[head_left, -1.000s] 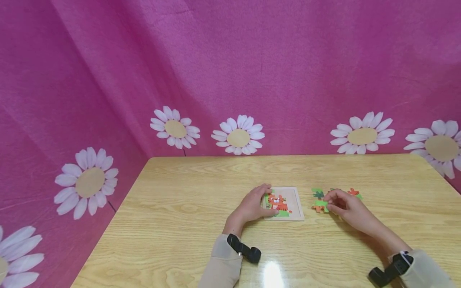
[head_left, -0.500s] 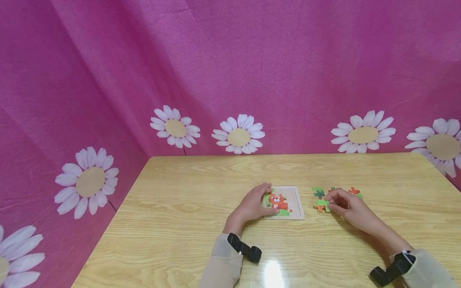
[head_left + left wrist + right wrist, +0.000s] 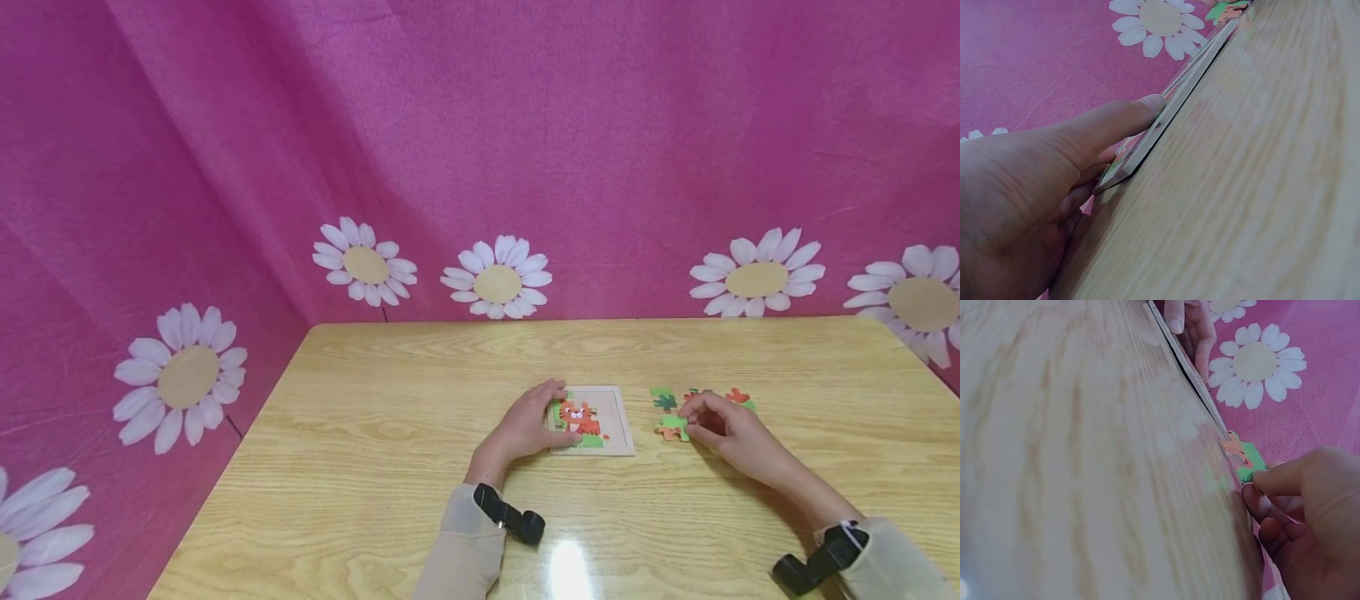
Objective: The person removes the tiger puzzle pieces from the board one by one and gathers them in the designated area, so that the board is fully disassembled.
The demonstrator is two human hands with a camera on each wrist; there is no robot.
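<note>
My left hand [image 3: 522, 427] grips the left side of a square, pale-rimmed puzzle tray [image 3: 625, 425]. Its thumb lies over the near rim, while the other fingers reach round the far left corner. Inside the tray, joined pieces form an orange tiger [image 3: 582, 419] with green along the left and bottom; the right part shows bare backing. To the right of the tray, my right hand [image 3: 731, 433] pinches a green-and-orange puzzle piece [image 3: 1249, 464] between thumb and forefinger. In the right wrist view this piece stands tilted at the table's surface.
Beyond the right hand lie loose puzzle pieces: one with a dark green plant [image 3: 663, 401], one red and green [image 3: 739, 397], and another partly hidden behind the fingers. The wooden table [image 3: 420, 375] meets a pink curtain [image 3: 600, 150] with daisies at its back edge.
My right hand has shifted very slightly to the right with the pinched puzzle piece. My left hand keeps its hold on the puzzle tray, which has stayed in place.
</note>
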